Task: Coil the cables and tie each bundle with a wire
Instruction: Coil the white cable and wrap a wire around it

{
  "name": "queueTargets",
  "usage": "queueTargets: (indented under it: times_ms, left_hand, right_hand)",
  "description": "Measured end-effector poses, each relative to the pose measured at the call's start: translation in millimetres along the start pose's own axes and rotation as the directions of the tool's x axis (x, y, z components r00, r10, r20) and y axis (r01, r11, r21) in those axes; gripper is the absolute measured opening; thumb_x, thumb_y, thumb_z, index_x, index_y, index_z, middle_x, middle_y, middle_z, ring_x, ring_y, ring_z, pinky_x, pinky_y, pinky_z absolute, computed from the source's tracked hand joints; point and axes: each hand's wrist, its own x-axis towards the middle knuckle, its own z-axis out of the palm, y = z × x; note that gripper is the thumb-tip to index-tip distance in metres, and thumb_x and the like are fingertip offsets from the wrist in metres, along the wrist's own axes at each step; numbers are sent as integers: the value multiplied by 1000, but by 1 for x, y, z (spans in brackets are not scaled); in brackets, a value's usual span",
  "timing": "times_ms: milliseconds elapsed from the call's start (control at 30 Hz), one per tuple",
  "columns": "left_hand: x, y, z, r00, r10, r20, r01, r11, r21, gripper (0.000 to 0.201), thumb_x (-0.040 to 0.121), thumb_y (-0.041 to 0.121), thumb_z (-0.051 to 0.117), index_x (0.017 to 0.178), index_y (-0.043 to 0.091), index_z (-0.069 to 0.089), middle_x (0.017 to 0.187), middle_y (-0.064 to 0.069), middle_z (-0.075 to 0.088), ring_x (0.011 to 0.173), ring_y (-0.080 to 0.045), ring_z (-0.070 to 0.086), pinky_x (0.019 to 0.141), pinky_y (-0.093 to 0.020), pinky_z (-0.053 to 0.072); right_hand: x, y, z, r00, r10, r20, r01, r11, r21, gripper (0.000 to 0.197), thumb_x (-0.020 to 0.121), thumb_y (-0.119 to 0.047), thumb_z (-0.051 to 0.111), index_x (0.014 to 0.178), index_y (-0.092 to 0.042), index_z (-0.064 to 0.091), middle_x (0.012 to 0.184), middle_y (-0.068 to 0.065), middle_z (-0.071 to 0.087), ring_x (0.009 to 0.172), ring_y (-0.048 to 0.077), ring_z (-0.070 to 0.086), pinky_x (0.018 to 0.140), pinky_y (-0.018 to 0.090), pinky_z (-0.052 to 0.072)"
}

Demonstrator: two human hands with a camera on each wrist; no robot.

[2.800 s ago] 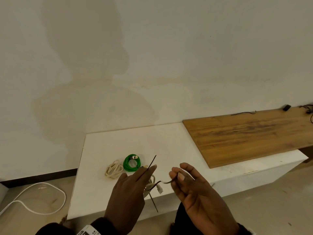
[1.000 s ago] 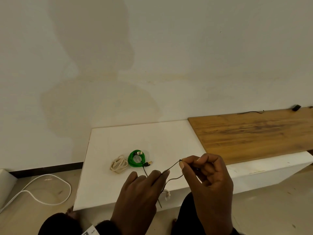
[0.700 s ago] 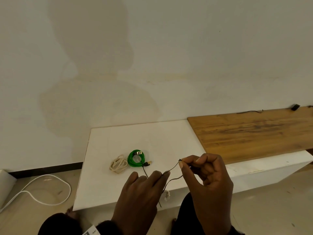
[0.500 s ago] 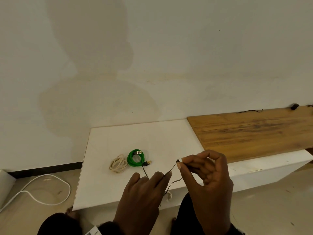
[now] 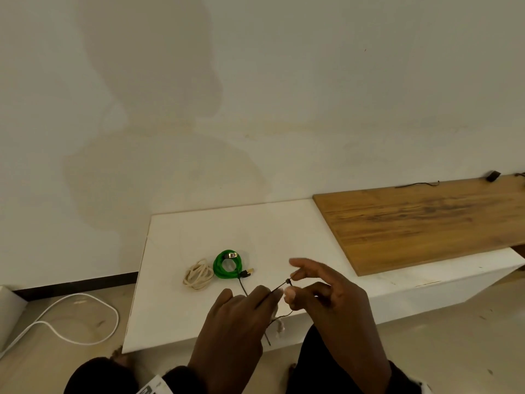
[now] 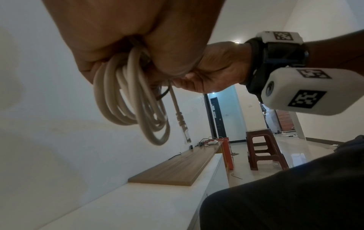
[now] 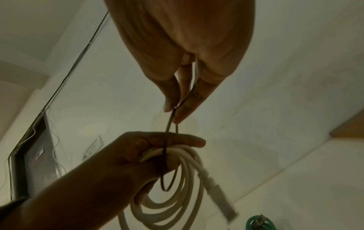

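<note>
The left hand (image 7: 138, 157) grips a coiled cream cable (image 7: 177, 194) above the white surface (image 5: 199, 231), its plug (image 6: 182, 123) dangling. The right hand (image 5: 326, 291) pinches both ends of a thin dark wire (image 7: 167, 140) looped round the bundle, its other fingers spread. On the surface lie a green coiled cable (image 5: 227, 264) and, just beside it, another cream coil (image 5: 197, 277).

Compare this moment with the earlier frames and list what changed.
The right hand spread its upper fingers out of the earlier curl, still pinching the dark wire. The left hand still grips the white coil. Green bundle and cream bundle lie unmoved on the white bench.
</note>
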Motion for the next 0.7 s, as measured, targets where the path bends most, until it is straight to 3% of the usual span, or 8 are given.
queueTargets:
  times_ms: [67,200,300,367,467,533,600,700]
  left_hand:
    - [1,-2,-2,998,5,59,-4,1000,-19,84,25,9,91,103,25,62,83,12,65,45,-4,54,52,-20,33]
    - [3,-1,-2,990,-31,136,42,996,-79,81,26,10,90,99,29,62,88,14,65,49,-1,57,55,-19,30]
    - [7,8,-6,967,-40,250,80,985,-153,64,72,8,73,127,31,49,124,14,55,88,-4,62,79,-20,27]
    - [7,7,2,981,-35,189,63,987,-145,59,89,5,54,138,33,37,140,14,43,104,-4,52,78,-13,20]
    - [9,7,3,977,-83,196,127,967,-222,68,75,3,70,129,36,46,127,16,57,86,-1,54,68,-6,23]
    - [7,1,9,985,-103,138,140,945,-296,77,62,-2,80,120,40,50,112,18,65,75,-1,58,60,-8,34]
    - [5,-1,10,981,-139,132,179,909,-376,68,76,1,71,120,43,43,111,18,63,82,-3,59,67,-18,48]
    - [-2,-2,10,977,-191,93,212,882,-421,44,93,18,54,105,41,18,89,19,54,74,-3,54,70,-15,45]
  right_hand:
    - [1,2,-4,999,-45,13,45,999,12,18,81,-23,66,87,-40,66,76,-14,73,66,2,69,61,6,50]
    - [2,3,-8,992,-127,24,129,987,-100,7,85,-38,63,83,-36,69,85,-22,71,78,-2,67,67,5,49]
    - [6,2,-10,979,-198,-47,189,970,-154,10,88,-37,60,83,-32,68,86,-20,69,78,-3,65,68,7,48]
    - [9,0,-9,967,-240,-86,222,958,-180,14,91,-34,57,83,-28,66,79,-17,69,78,-2,65,69,9,49]
    - [13,-2,-9,930,-340,-140,293,915,-278,20,90,-32,48,83,-21,62,79,-16,65,82,-4,60,72,4,44]
    - [16,-2,-10,903,-393,-174,325,889,-322,20,89,-27,47,82,-15,61,81,-10,63,84,-3,57,73,1,40]
    - [17,0,-13,892,-407,-200,329,884,-332,20,90,-25,47,82,-12,61,82,-6,63,85,-4,54,73,0,38]
    - [15,3,-13,904,-388,-180,320,893,-317,22,89,-27,47,82,-13,63,82,-7,64,82,-4,55,70,0,39]
